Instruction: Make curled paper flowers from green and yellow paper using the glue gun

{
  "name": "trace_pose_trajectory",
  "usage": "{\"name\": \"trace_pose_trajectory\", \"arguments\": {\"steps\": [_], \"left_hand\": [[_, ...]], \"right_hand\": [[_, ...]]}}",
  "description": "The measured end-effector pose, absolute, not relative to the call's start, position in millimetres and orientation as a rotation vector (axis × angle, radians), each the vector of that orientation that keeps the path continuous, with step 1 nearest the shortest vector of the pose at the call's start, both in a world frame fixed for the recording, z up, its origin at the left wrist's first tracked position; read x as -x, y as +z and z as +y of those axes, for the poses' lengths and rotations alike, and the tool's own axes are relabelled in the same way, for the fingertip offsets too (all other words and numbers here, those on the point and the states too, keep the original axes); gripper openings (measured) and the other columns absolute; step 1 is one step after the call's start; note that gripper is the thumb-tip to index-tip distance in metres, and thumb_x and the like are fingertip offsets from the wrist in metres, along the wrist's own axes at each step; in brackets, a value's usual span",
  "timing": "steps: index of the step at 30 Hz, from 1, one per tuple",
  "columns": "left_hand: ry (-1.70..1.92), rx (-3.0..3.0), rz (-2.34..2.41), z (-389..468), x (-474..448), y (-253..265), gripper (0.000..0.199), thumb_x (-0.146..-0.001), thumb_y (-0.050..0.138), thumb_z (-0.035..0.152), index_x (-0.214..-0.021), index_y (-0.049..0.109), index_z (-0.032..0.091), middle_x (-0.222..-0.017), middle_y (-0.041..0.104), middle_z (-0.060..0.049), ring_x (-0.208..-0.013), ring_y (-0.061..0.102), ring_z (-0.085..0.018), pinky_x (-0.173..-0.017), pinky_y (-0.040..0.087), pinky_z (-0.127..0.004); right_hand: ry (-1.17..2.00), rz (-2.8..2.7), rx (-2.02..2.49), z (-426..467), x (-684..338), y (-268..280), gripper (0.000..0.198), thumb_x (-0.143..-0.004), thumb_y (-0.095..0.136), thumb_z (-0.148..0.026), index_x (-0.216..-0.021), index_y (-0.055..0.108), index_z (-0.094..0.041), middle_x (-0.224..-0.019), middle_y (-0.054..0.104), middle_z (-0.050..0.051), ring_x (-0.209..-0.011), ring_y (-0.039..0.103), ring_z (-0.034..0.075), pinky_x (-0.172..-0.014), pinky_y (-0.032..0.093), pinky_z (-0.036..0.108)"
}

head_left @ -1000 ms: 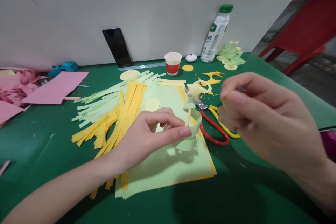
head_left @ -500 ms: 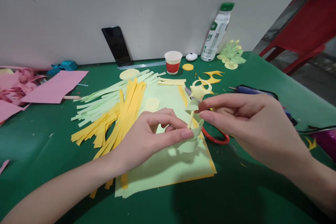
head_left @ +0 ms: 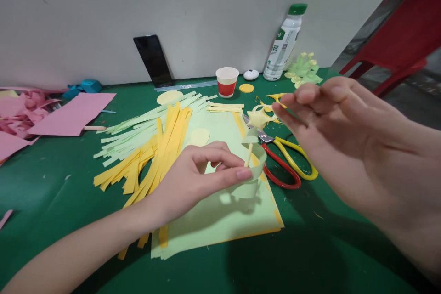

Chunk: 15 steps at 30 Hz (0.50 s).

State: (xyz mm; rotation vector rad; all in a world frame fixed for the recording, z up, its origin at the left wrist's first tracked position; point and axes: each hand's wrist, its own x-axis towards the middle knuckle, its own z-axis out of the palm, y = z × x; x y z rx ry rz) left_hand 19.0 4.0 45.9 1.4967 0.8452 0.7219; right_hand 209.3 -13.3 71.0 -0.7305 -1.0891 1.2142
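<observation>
over the green sheet [head_left: 220,220], left hand [head_left: 193,179] pinching stick [head_left: 248,155] (paper-looped), right hand [head_left: 330,124] open

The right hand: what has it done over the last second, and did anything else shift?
The right hand came in half a second ago to pinch the top of the small paper tree, then let go and lifted up and back toward the camera, fingers loose and holding nothing. That uncovers the scissors. The left hand kept pinching the tree's green loop in the same spot; the paper strips did not move.
</observation>
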Motion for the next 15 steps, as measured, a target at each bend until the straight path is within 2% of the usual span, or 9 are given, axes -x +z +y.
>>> {"name": "trace_pose_trajectory", "arguments": {"steps": [2, 3, 5, 7, 10, 12, 15], "left_hand": [[0.718, -1.495, 0.848, 3, -18, 47, 0.01, -0.076, 0.068, 0.027, -0.066, 0.07, 0.025, -0.067, 0.057, 0.005, -0.061, 0.043, -0.008, -0.059, 0.03, -0.025], [0.716, -1.494, 0.851, 3, -18, 47, 0.01, -0.076, 0.068, 0.027, -0.066, 0.07, 0.025, -0.068, 0.057, 0.005, -0.061, 0.043, -0.008, -0.059, 0.03, -0.025], [0.72, -1.495, 0.853, 2, -18, 47, 0.011, -0.076, 0.068, 0.028, -0.066, 0.07, 0.025, -0.068, 0.057, 0.004, -0.06, 0.043, -0.008, -0.058, 0.029, -0.025], [0.722, -1.492, 0.856, 2, -18, 48, 0.011, -0.075, 0.068, 0.028, -0.065, 0.07, 0.024, -0.068, 0.058, 0.004, -0.06, 0.042, -0.008, -0.058, 0.03, -0.026], [0.723, -1.485, 0.86, 3, -19, 48, 0.011, -0.075, 0.068, 0.027, -0.065, 0.07, 0.023, -0.067, 0.057, 0.004, -0.06, 0.043, -0.009, -0.059, 0.031, -0.026], [0.72, -1.486, 0.856, 3, -20, 47, 0.011, -0.075, 0.068, 0.027, -0.065, 0.07, 0.023, -0.066, 0.057, 0.004, -0.061, 0.043, -0.008, -0.06, 0.031, -0.026], [0.713, -1.495, 0.851, 3, -19, 47, 0.011, -0.076, 0.068, 0.028, -0.066, 0.07, 0.024, -0.066, 0.056, 0.005, -0.061, 0.043, -0.008, -0.06, 0.031, -0.025]], "right_hand": [[1.333, -1.003, 0.725, -13, -210, 74, 0.039, -0.094, 0.024, -0.012, -0.064, 0.049, -0.019, -0.062, 0.045, -0.001, -0.069, 0.055, 0.006, -0.072, 0.05, 0.018], [1.371, -0.965, 0.744, -12, -210, 75, 0.038, -0.094, 0.025, -0.013, -0.063, 0.047, -0.018, -0.054, 0.036, -0.003, -0.053, 0.048, 0.005, -0.057, 0.048, 0.015], [1.39, -0.955, 0.817, -12, -210, 75, 0.033, -0.093, 0.031, -0.014, -0.064, 0.047, -0.018, -0.049, 0.021, -0.006, -0.038, 0.025, 0.004, -0.036, 0.032, 0.015], [1.34, -1.057, 0.92, -12, -211, 74, 0.023, -0.09, 0.04, -0.019, -0.07, 0.051, -0.02, -0.048, 0.019, -0.007, -0.038, 0.017, 0.004, -0.033, 0.019, 0.017], [1.255, -1.375, 1.104, -14, -211, 70, 0.01, -0.083, 0.057, -0.033, -0.078, 0.06, -0.024, -0.046, 0.023, -0.006, -0.04, 0.019, 0.005, -0.034, 0.012, 0.021], [1.208, -1.57, 1.208, -16, -211, 68, 0.014, -0.076, 0.063, -0.04, -0.079, 0.065, -0.026, -0.045, 0.023, -0.006, -0.04, 0.019, 0.005, -0.035, 0.01, 0.022], [1.063, -1.666, 1.275, -18, -211, 65, 0.014, -0.074, 0.066, -0.04, -0.071, 0.069, -0.027, -0.045, 0.029, -0.005, -0.041, 0.023, 0.006, -0.035, 0.015, 0.022]]}}
